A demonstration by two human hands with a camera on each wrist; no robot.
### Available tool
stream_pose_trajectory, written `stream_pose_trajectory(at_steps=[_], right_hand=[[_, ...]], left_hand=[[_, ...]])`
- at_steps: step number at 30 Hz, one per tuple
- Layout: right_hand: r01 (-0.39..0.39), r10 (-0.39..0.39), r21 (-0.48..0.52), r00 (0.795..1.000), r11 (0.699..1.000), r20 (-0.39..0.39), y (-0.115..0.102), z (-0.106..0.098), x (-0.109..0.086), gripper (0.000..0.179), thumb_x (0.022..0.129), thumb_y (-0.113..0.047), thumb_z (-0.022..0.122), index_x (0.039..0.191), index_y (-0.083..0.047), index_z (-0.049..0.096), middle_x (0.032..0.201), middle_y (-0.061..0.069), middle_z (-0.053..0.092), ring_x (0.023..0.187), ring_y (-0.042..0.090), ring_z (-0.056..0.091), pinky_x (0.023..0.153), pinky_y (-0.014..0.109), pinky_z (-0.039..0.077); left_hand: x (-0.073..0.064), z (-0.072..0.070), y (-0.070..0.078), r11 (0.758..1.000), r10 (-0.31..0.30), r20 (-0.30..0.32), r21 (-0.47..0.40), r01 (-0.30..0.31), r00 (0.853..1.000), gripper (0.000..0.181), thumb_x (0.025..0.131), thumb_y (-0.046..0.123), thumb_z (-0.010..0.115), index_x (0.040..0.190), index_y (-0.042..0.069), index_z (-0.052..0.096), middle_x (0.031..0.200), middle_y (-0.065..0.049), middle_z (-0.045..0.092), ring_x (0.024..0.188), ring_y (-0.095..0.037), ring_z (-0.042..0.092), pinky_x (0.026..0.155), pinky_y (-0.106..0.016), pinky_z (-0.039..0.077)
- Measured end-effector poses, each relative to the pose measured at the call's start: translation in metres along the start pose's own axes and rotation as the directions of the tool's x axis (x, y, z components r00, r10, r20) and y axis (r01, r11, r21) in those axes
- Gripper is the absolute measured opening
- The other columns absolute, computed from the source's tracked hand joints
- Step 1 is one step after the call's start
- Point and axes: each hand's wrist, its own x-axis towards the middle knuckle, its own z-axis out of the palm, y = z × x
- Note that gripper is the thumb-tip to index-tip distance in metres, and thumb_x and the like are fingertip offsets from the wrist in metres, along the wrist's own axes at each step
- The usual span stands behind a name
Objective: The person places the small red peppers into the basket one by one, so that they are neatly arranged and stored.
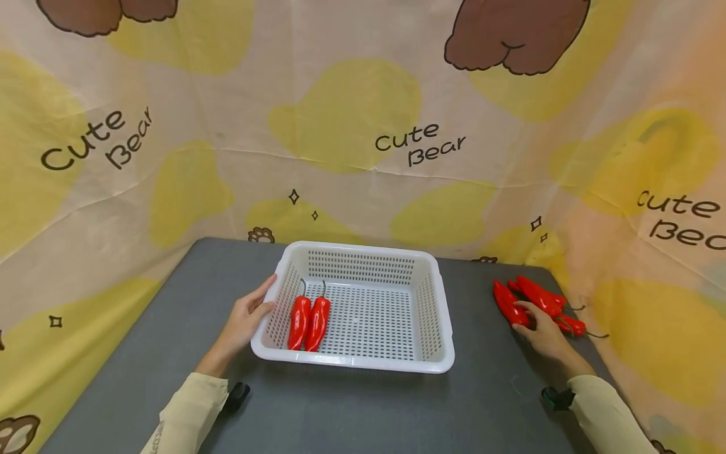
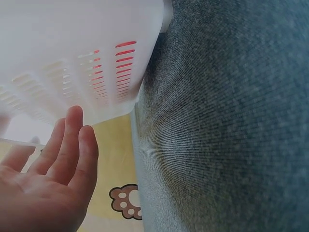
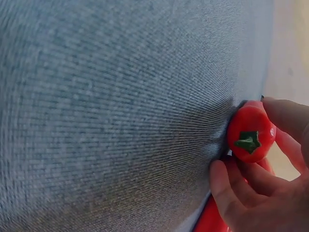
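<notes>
A white plastic basket [image 1: 374,364] with slotted walls stands on the grey table. Inside, along its left side, two red chili peppers [image 1: 299,323] lie next to each other, stems toward the back. My left hand [image 1: 249,315] rests on the basket's left wall; in the left wrist view its fingers [image 2: 72,140] are fairly straight. At the right, my right hand [image 1: 541,331] holds a red chili pepper [image 3: 251,133], thumb on one side and fingers on the other, its green stem end facing the wrist camera. Several more red chili peppers [image 1: 535,295] lie heaped just beyond that hand.
The grey tabletop [image 1: 363,413] carries the basket in its middle and the pepper heap near its right edge. A patterned cloth [image 1: 340,113] with bear drawings hangs behind and at both sides. Dark straps [image 1: 237,397] sit at the wrists.
</notes>
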Motion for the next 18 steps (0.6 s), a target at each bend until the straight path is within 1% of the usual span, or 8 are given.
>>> stream_pose_trajectory(at_steps=[4, 6, 9, 11, 15, 18], right_hand=[[-0.017, 0.017, -0.015, 1.0, 1.0, -0.007, 0.0026, -0.0001, 0.0007, 0.053, 0.094, -0.009, 0.068, 0.14, 0.004, 0.045, 0.137, 0.042, 0.049, 0.123, 0.06, 0.049, 0.097, 0.073, 0.041], [-0.018, 0.018, -0.02, 1.0, 1.0, -0.017, 0.0035, 0.001, 0.0012, 0.054, 0.093, -0.009, 0.069, 0.14, 0.004, 0.045, 0.137, 0.042, 0.049, 0.123, 0.06, 0.05, 0.097, 0.072, 0.042], [-0.018, 0.018, -0.025, 0.999, 1.0, -0.036, 0.0031, 0.0031, 0.0021, 0.054, 0.092, -0.01, 0.07, 0.139, 0.004, 0.046, 0.133, 0.041, 0.053, 0.119, 0.057, 0.053, 0.095, 0.07, 0.044], [-0.015, 0.014, -0.027, 0.999, 1.0, -0.047, 0.0025, 0.004, 0.003, 0.055, 0.092, -0.01, 0.071, 0.139, 0.004, 0.047, 0.13, 0.04, 0.055, 0.116, 0.056, 0.054, 0.093, 0.067, 0.045], [-0.025, 0.023, -0.039, 0.997, 0.999, -0.071, -0.0005, 0.0054, 0.0025, 0.054, 0.091, -0.009, 0.071, 0.138, 0.003, 0.048, 0.127, 0.038, 0.058, 0.113, 0.053, 0.057, 0.092, 0.063, 0.046], [-0.038, 0.034, -0.041, 0.995, 0.998, -0.089, -0.0042, 0.0047, 0.0013, 0.053, 0.091, -0.009, 0.071, 0.138, 0.003, 0.049, 0.126, 0.038, 0.06, 0.112, 0.051, 0.058, 0.089, 0.059, 0.048]], left_hand=[[0.0028, 0.0003, -0.0015, 1.0, 0.006, 0.007, -0.007, -0.006, 1.0, 0.055, 0.104, 0.006, 0.049, 0.157, 0.007, 0.035, 0.154, -0.03, 0.042, 0.113, -0.038, 0.066, 0.08, -0.04, 0.063], [0.0035, -0.0001, -0.0017, 1.0, 0.01, 0.009, -0.01, -0.01, 1.0, 0.055, 0.104, 0.006, 0.049, 0.157, 0.007, 0.035, 0.154, -0.03, 0.042, 0.111, -0.032, 0.068, 0.081, -0.04, 0.063], [0.0034, -0.0008, -0.002, 1.0, 0.014, 0.004, -0.009, -0.013, 1.0, 0.055, 0.104, 0.006, 0.049, 0.157, 0.006, 0.035, 0.154, -0.03, 0.043, 0.11, -0.026, 0.068, 0.081, -0.039, 0.063], [0.0028, -0.0012, -0.0019, 1.0, 0.011, 0.002, -0.008, -0.011, 1.0, 0.055, 0.104, 0.006, 0.049, 0.157, 0.006, 0.035, 0.154, -0.03, 0.043, 0.11, -0.026, 0.068, 0.081, -0.039, 0.063], [0.0017, -0.0014, -0.0018, 1.0, 0.006, 0.0, -0.003, -0.006, 1.0, 0.055, 0.104, 0.006, 0.049, 0.157, 0.006, 0.035, 0.153, -0.031, 0.043, 0.111, -0.033, 0.068, 0.079, -0.039, 0.064], [0.0013, -0.0012, -0.001, 1.0, 0.002, -0.001, 0.0, -0.002, 1.0, 0.055, 0.104, 0.007, 0.049, 0.157, 0.006, 0.035, 0.153, -0.031, 0.043, 0.11, -0.034, 0.069, 0.078, -0.038, 0.064]])
